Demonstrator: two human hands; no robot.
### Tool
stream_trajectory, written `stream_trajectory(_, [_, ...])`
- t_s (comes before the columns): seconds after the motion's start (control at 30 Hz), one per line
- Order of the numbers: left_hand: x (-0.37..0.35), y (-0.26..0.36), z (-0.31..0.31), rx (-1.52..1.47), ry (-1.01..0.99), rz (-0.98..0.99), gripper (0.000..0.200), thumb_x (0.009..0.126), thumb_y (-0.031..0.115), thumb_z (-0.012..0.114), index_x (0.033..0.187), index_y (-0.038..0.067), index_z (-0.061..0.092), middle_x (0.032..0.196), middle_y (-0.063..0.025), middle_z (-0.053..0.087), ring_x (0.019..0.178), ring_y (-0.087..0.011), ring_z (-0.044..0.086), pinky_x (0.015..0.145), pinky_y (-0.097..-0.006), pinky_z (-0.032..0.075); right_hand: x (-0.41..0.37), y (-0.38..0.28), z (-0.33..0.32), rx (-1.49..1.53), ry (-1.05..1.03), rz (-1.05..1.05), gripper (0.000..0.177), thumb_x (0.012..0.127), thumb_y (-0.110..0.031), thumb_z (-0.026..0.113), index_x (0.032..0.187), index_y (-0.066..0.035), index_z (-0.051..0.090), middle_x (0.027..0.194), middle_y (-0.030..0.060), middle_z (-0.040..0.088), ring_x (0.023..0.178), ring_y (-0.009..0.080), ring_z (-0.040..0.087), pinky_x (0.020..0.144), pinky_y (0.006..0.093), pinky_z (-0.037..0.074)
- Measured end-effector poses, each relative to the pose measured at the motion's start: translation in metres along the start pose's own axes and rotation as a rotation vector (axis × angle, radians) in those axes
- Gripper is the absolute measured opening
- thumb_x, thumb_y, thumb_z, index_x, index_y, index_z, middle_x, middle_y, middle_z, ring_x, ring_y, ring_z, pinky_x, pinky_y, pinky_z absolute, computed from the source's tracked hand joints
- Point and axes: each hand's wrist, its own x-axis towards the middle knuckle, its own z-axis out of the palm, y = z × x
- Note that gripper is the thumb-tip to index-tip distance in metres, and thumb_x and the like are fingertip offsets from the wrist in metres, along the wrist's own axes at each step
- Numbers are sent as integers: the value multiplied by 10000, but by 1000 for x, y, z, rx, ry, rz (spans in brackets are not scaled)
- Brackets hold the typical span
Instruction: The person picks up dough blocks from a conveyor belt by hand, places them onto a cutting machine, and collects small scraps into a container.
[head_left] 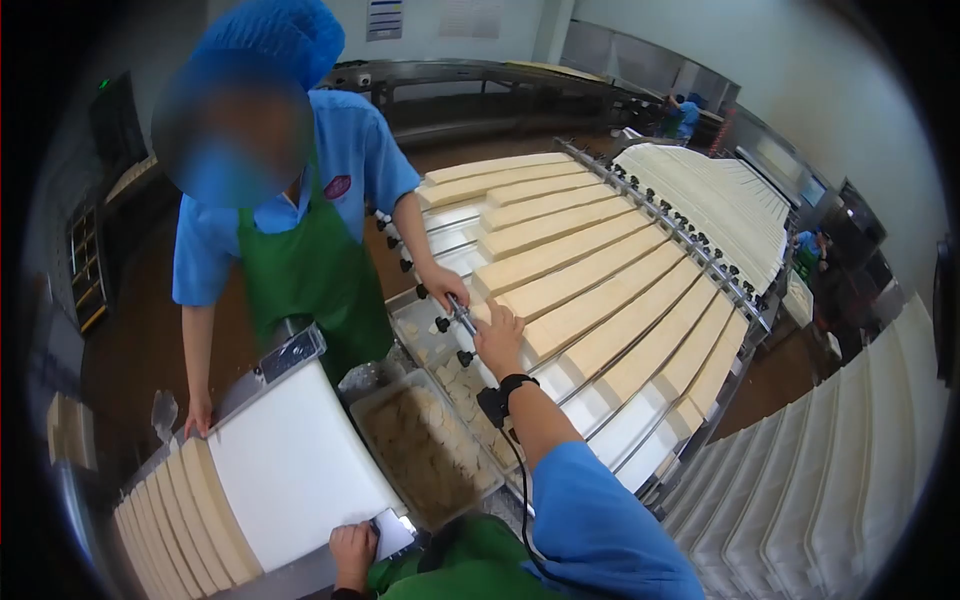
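Where long pale biscuit strips (590, 290) fan across a conveyor, a slim metal rod (462, 318) is touched by the right hand (497, 340); whether it is gripped cannot be told. The rod is judged stiff, light and slick, best held mid-shaft. A small white card (392, 533) is pinched by the left hand (352, 552).

Curved conveyor (628, 432) carries long rows of biscuits (590, 290).

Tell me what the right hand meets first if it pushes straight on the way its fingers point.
Probably the thin silver metal rod, just ahead of the right hand; the co-worker's hand lies just beyond.
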Motion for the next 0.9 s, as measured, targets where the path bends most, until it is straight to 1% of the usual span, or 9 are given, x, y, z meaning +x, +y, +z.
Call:
stream_trajectory(0.1, [5, 7, -2, -11, 8, -62, 108, 727, 121, 703, 776, 69, 622, 640, -91, 522, 620, -286, 529, 583, -408, 397, -1, 1, 3, -13, -5, -4, 170, 776, -196, 625, 903, -160, 732, 1320, 114, 522, 1214, 293, 446, 964, 505, 312])
stream_trajectory(0.17, [19, 16, -23, -445, -321, -834, 260, 765, 221, 689, 635, 16, 596, 593, -152, 515, 628, -336, 523, 586, -414, 388, -1, 1, 5, -6, -40, 3, 182, 785, -195, 619, 925, -155, 728, 1320, 104, 522, 1218, 285, 441, 987, 510, 303])
stream_trajectory(0.2, [11, 15, -21, -435, -323, -850, 260, 765, 221, 689, 635, 16, 596, 593, -152, 515, 628, -336, 523, 586, -414, 388, 0, 0, 3, 7, -53, -2, 182, 785, -195, 619, 925, -155, 728, 1320, 104, 522, 1218, 285, 441, 987, 510, 303])
stream_trajectory(0.3, [-5, 6, 0, -342, -170, -669, 427, 787, 308, 665, 539, -20, 549, 560, -209, 490, 641, -367, 498, 612, -423, 384, 1, -2, 1, -66, -82, 0, 242, 738, -157, 644, 961, -177, 737, 1297, 89, 543, 1214, 269, 457, 989, 476, 307])
stream_trajectory(0.4, [-7, 2, 0, -254, -156, -486, 279, 772, 230, 696, 638, 8, 594, 633, -163, 537, 665, -335, 500, 632, -425, 388, 0, 4, 5, -72, -98, -8, 225, 753, -163, 636, 957, -162, 730, 1290, 83, 546, 1218, 256, 460, 992, 483, 309])
stream_trajectory(0.47, [3, 4, -6, -96, -27, -77, 110, 746, 116, 705, 771, 42, 628, 759, -111, 567, 697, -302, 505, 657, -419, 399, 3, 4, 5, -105, -109, 6, 226, 750, -162, 632, 953, -158, 729, 1283, 88, 555, 1220, 260, 465, 996, 488, 312])
stream_trajectory(0.53, [1, -1, -2, -141, 10, 2, 211, 696, 35, 696, 894, 76, 632, 857, -75, 558, 718, -286, 515, 660, -408, 411, 4, 9, 7, -117, -139, 12, 242, 736, -159, 626, 955, -154, 730, 1284, 95, 559, 1224, 274, 467, 1002, 499, 316])
stream_trajectory(0.73, [2, -1, -23, -222, 96, -78, 232, 705, 38, 659, 932, 82, 645, 882, -80, 577, 778, -272, 546, 701, -380, 460, 7, 19, 12, -149, -159, -38, 314, 785, -202, 592, 1072, -136, 702, 1267, 165, 576, 1245, 338, 468, 1009, 542, 330])
stream_trajectory(0.9, [-20, -25, -68, 42, 330, -251, 184, 621, 41, 635, 793, 108, 636, 783, -50, 575, 697, -255, 570, 640, -368, 479, 2, 29, -1, 116, 48, -318, 327, 879, -147, 468, 1079, 9, 674, 1096, 207, 662, 1060, 369, 601, 946, 469, 449])
